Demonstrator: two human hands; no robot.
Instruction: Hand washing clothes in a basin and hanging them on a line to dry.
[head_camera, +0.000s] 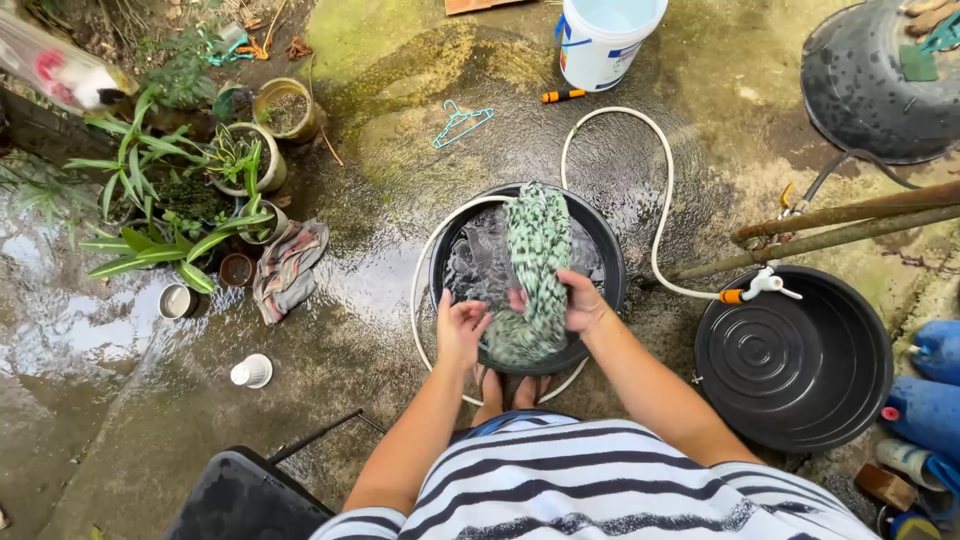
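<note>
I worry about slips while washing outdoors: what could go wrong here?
The concrete floor is wet and mossy, so bare feet may slip. The white hose loops round the black basin, a possible trip. The green patterned cloth, gripped by left hand and right hand, could spill water over.

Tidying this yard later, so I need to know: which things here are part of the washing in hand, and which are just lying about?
In use: left hand, right hand, green patterned cloth, black basin of water, white hose.

Lying about: hanger, white bucket, striped rag, empty black tub, potted plants.

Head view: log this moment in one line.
left hand: on cloth | right hand: grips green patterned cloth | black basin: water, hose beside
</note>
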